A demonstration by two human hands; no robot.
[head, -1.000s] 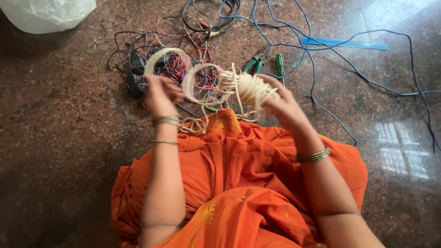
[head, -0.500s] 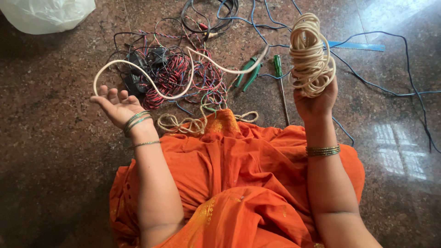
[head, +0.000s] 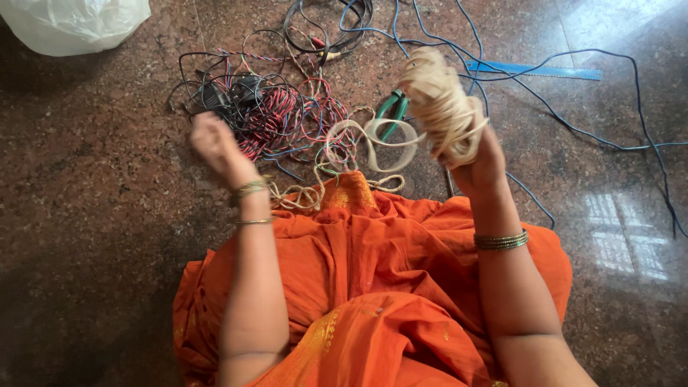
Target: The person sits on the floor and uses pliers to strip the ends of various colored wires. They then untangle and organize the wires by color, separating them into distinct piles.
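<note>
- Right hand [head: 481,163] grips cream cord coil [head: 441,104], raised above floor [head: 86,215].
- Left hand [head: 215,147] blurred; grip unclear.
- Most cord looks wound; loose loops [head: 373,136] and a tangle near the lap remain.

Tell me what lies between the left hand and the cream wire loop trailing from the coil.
Nothing visible. The left hand is raised over the tangled wires, apart from the loop, which runs to the coil in the right hand.
</note>
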